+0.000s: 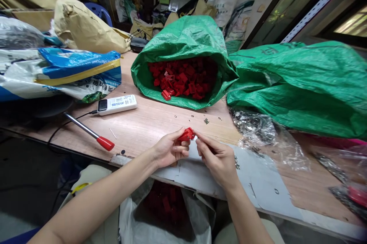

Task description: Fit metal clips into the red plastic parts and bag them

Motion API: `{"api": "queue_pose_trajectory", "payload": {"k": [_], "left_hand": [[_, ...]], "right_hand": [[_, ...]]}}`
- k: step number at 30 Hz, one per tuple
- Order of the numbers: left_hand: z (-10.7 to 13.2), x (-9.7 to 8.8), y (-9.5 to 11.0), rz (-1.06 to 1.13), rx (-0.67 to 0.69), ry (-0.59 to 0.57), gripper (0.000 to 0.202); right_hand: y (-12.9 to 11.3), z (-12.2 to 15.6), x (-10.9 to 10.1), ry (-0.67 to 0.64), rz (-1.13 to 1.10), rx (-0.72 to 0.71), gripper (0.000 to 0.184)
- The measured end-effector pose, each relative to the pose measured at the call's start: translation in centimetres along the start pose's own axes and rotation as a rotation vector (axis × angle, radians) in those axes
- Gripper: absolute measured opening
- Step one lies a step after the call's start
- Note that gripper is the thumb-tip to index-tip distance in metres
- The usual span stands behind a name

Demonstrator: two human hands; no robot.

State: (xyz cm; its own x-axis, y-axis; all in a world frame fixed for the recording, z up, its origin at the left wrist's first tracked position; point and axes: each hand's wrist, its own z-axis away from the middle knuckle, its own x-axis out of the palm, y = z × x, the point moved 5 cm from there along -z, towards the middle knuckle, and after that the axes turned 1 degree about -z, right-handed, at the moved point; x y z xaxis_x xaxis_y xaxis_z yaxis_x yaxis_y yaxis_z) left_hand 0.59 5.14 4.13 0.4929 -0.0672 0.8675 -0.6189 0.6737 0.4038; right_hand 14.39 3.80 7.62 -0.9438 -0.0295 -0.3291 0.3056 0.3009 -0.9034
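Between the thumb and fingers of my left hand (172,149) is a small red plastic part (187,134), held above the table's front edge. My right hand (215,156) meets it from the right with thumb and forefinger pinched at its side; whatever lies in that pinch is too small to make out. Beyond my hands, a green woven sack (183,39) lies with its mouth toward me, full of similar red parts (186,79). Below the table edge, a whitish sack (129,219) between my legs holds more red parts (168,205) in shadow.
Small metal pieces (206,121) lie scattered on the table, with more in a clear plastic bag (258,131). A lever with a red grip (105,143) juts out at left, near a white power bank (117,105) with a cable. Another green sack (304,83) fills the right.
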Motion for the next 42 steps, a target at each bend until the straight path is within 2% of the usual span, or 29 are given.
{"api": "queue_pose_trajectory", "payload": {"k": [3, 5, 7, 10, 12, 15, 16, 18, 22, 24, 26, 29, 31, 33, 35, 37, 38, 40, 42], "left_hand": [[1.4, 1.8, 0.2, -0.303, 0.042, -0.171, 0.037], [2.9, 3.2, -0.6, -0.647, -0.030, -0.345, 0.046], [4.4, 3.8, -1.8, -1.067, -0.096, -0.458, 0.047], [5.4, 3.6, -2.5, -1.676, 0.070, -0.419, 0.046], [5.6, 3.5, -2.8, -1.814, 0.150, -0.401, 0.050], [5.3, 3.4, -2.7, -1.795, 0.197, -0.397, 0.048], [5.0, 3.4, -2.5, -1.779, 0.218, -0.392, 0.045], [4.5, 3.5, -1.9, -1.737, 0.261, -0.376, 0.038], [3.4, 3.5, -0.6, -1.587, 0.352, -0.303, 0.026], [2.9, 3.2, 0.3, -1.492, 0.416, -0.209, 0.019], [2.4, 2.7, 1.4, -1.381, 0.483, -0.067, 0.017], [1.5, 1.2, 3.1, -1.156, 0.526, 0.159, 0.020], [0.8, 0.0, 3.9, -0.940, 0.516, 0.267, 0.030], [0.3, -1.0, 4.5, -0.702, 0.501, 0.354, 0.044], [-0.1, -1.6, 4.7, -0.566, 0.475, 0.395, 0.045], [-0.4, -1.7, 4.6, -0.567, 0.438, 0.381, 0.035], [-0.5, -1.6, 4.4, -0.593, 0.423, 0.371, 0.031], [-0.6, -1.7, 4.0, -0.642, 0.413, 0.371, 0.027], [-0.6, -1.7, 3.8, -0.689, 0.455, 0.369, 0.030]], "right_hand": [[1.0, -0.5, -1.0, 0.084, -0.080, 0.148, 0.041], [1.3, -0.9, -1.7, 0.150, -0.121, 0.201, 0.047], [1.4, -1.3, -2.2, 0.198, -0.160, 0.239, 0.054], [1.5, -2.0, -2.1, 0.183, -0.156, 0.285, 0.066], [1.7, -3.1, -1.8, 0.138, -0.101, 0.309, 0.074], [1.8, -6.7, -1.3, 0.093, 0.146, 0.279, 0.077], [1.8, -8.4, -1.3, 0.094, 0.280, 0.252, 0.073], [1.6, -12.4, -1.5, 0.183, 0.624, 0.215, 0.059], [2.2, -19.9, -1.4, 0.230, 0.778, 0.204, 0.030], [2.8, -22.0, -1.4, 0.229, 0.805, 0.217, 0.020], [3.0, -22.6, -1.3, 0.219, 0.807, 0.212, 0.013], [2.1, -20.5, -0.7, 0.186, 0.770, 0.136, 0.014], [0.8, -17.3, 0.2, 0.133, 0.721, 0.055, 0.017], [-0.6, -13.1, 1.5, 0.019, 0.648, -0.015, 0.020], [-1.9, -8.7, 3.0, -0.161, 0.463, -0.127, 0.022], [-2.2, -5.3, 4.1, -0.323, 0.374, -0.151, 0.019], [-2.1, -4.3, 4.2, -0.351, 0.352, -0.147, 0.020], [-1.3, -3.8, 3.2, -0.284, 0.390, -0.093, 0.025], [0.1, -5.0, 0.6, -0.073, 0.536, 0.015, 0.030]]}}
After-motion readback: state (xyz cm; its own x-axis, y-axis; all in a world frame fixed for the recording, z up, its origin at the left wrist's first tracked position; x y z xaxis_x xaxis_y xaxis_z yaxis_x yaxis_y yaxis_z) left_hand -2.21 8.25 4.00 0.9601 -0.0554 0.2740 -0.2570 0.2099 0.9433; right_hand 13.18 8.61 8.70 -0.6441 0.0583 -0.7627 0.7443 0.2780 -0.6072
